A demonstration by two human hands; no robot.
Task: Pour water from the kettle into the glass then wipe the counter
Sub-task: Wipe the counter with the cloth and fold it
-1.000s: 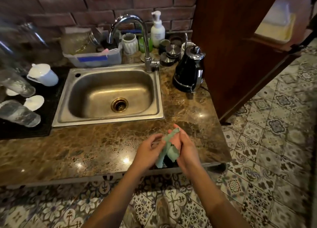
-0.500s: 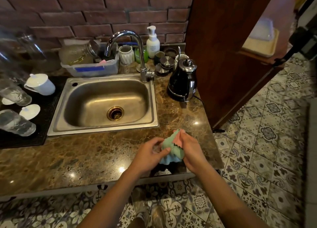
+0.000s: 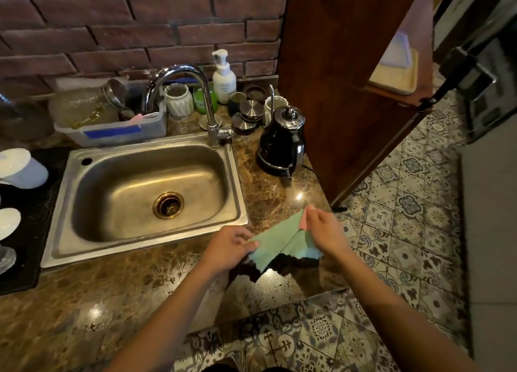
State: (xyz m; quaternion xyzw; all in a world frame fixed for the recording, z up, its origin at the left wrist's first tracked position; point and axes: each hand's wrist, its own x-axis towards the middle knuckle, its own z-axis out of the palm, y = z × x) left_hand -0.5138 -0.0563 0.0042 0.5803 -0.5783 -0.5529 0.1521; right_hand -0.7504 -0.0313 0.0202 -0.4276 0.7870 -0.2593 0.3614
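A green cloth point(image 3: 279, 241) with a pink underside is stretched between both hands just above the brown marble counter point(image 3: 112, 301), near its front right corner. My left hand point(image 3: 232, 245) pinches its left edge and my right hand point(image 3: 324, 231) pinches its upper right corner. The black kettle point(image 3: 282, 142) with a chrome lid stands on its base at the back right of the counter, apart from both hands. A clear glass point(image 3: 7, 257) lies on the black mat at the far left edge, only partly in view.
A steel sink point(image 3: 145, 192) with a chrome tap point(image 3: 207, 106) fills the middle. Behind it stand a plastic bin point(image 3: 112, 128) of dishes, a soap bottle point(image 3: 223, 78) and small jars. White cups lie on the mat point(image 3: 36, 231) at the left. A wooden panel point(image 3: 335, 78) rises at the right.
The bunched cloth has been pulled open and spread flat between my hands, which moved apart. The view has shifted closer and slightly left.
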